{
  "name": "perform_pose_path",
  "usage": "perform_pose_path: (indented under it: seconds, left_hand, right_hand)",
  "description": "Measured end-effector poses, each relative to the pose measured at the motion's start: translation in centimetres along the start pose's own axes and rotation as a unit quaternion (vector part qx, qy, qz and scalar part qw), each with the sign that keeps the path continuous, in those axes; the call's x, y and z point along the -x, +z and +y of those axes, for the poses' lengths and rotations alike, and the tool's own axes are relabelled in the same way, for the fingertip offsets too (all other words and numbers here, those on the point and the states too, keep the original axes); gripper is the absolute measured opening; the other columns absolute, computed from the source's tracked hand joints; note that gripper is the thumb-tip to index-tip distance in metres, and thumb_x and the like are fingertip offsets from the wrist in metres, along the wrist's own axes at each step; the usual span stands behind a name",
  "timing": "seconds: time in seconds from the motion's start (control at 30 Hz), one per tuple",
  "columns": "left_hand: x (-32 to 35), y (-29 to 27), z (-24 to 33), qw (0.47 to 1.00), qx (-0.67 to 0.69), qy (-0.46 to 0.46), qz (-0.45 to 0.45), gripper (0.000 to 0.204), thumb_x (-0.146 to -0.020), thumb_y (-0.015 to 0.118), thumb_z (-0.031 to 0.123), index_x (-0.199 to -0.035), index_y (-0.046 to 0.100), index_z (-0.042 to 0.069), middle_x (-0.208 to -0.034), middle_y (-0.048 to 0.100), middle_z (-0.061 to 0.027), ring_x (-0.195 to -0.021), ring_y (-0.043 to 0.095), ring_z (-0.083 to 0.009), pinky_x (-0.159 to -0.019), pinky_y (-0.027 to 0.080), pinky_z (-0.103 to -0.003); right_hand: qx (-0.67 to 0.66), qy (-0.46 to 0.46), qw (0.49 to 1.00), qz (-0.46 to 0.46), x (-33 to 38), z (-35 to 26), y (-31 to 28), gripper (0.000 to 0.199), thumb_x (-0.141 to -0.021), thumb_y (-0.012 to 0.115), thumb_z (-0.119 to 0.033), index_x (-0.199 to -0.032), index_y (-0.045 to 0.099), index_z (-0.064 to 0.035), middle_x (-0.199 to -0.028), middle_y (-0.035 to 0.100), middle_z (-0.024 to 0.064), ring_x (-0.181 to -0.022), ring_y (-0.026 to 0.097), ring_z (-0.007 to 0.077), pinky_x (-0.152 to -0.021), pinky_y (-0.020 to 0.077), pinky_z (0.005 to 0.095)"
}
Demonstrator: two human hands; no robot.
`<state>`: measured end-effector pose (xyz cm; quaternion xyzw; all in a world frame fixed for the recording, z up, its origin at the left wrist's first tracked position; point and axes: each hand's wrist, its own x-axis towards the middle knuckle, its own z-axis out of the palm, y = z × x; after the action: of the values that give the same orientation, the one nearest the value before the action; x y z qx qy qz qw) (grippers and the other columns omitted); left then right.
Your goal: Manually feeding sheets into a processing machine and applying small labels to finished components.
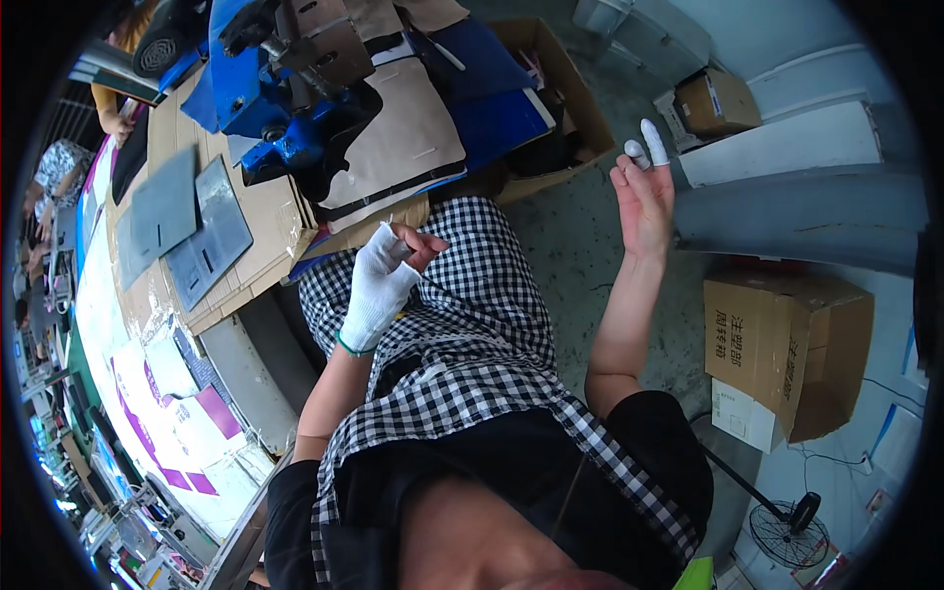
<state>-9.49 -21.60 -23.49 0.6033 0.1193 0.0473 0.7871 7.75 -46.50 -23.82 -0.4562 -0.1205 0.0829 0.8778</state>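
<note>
While the left hand point(379, 285), in a white glove, pinches a thin dark strand point(433, 283) over the checked lap, the right hand point(644, 202) is raised open, two fingertips point(654, 143) capped white, well off the desk point(246, 226).

A small thing pinched in the left hand point(379, 280) is too small to identify.

I count two hands, the left hand point(379, 285) in a white glove, the right hand point(644, 197) bare; three cardboard boxes point(787, 344); two grey sheets point(187, 221); one fan point(787, 531).
</note>
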Motion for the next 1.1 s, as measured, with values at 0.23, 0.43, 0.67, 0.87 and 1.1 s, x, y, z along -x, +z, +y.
perform_pose_path:
  seconds: [0.23,0.43,0.67,0.87,1.1]
  left_hand:
    - [0.0,-0.1,-0.3,1.0,-0.01,0.0,-0.006,0.015,-0.079,0.053,-0.01,-0.084,0.05,0.003,-0.089,0.062,-0.0113,-0.086,0.059,-0.0175,-0.082,0.047,-0.027]
    - [-0.1,0.1,-0.2,1.0,-0.019,-0.007,-0.005,0.014,-0.079,0.053,-0.01,-0.083,0.05,0.003,-0.089,0.062,-0.0112,-0.086,0.059,-0.0176,-0.082,0.046,-0.027]
    - [0.1,0.1,-0.4,0.999,-0.026,-0.008,-0.015,0.013,-0.079,0.052,-0.009,-0.083,0.05,0.003,-0.089,0.062,-0.0108,-0.086,0.059,-0.0176,-0.083,0.046,-0.027]
    - [-0.4,0.5,-0.3,0.998,-0.059,-0.016,-0.024,0.012,-0.08,0.052,-0.008,-0.086,0.052,0.002,-0.088,0.062,-0.0105,-0.087,0.059,-0.0174,-0.082,0.046,-0.027]
    - [-0.2,0.8,1.0,0.992,-0.074,-0.104,0.012,0.007,-0.083,0.052,0.0,-0.089,0.054,-0.001,-0.086,0.062,-0.0096,-0.081,0.058,-0.0157,-0.079,0.046,-0.025]
  right_hand:
    - [-0.007,-0.011,0.999,-0.046,-0.3,0.2,0.0,0.062,-0.079,0.054,0.006,-0.134,0.027,0.0002,-0.109,0.051,0.0099,-0.087,0.049,0.0118,-0.084,0.0391,0.0226]
    - [0.08,-0.007,0.996,-0.028,-0.2,-0.3,0.8,0.064,-0.078,0.059,0.002,-0.134,0.027,0.0004,-0.114,0.05,0.0116,-0.092,0.052,0.0153,-0.083,0.043,0.0269]
    - [0.382,-0.025,0.918,0.104,-3.1,-0.7,-0.3,0.062,-0.081,0.056,0.001,-0.134,0.024,-0.0003,-0.118,0.049,0.0171,-0.106,0.052,0.019,-0.089,0.0415,0.0275]
    - [0.71,-0.182,0.663,0.155,-7.0,-1.5,-7.0,0.056,-0.083,0.058,-0.006,-0.13,0.029,0.0012,-0.11,0.054,0.0208,-0.097,0.058,0.0215,-0.082,0.0465,0.0284]
    - [0.404,-0.126,0.881,0.213,-7.2,-2.2,-6.5,0.056,-0.082,0.062,-0.017,-0.128,0.034,0.0002,-0.097,0.062,0.0182,-0.085,0.063,0.0219,-0.074,0.0489,0.0302]
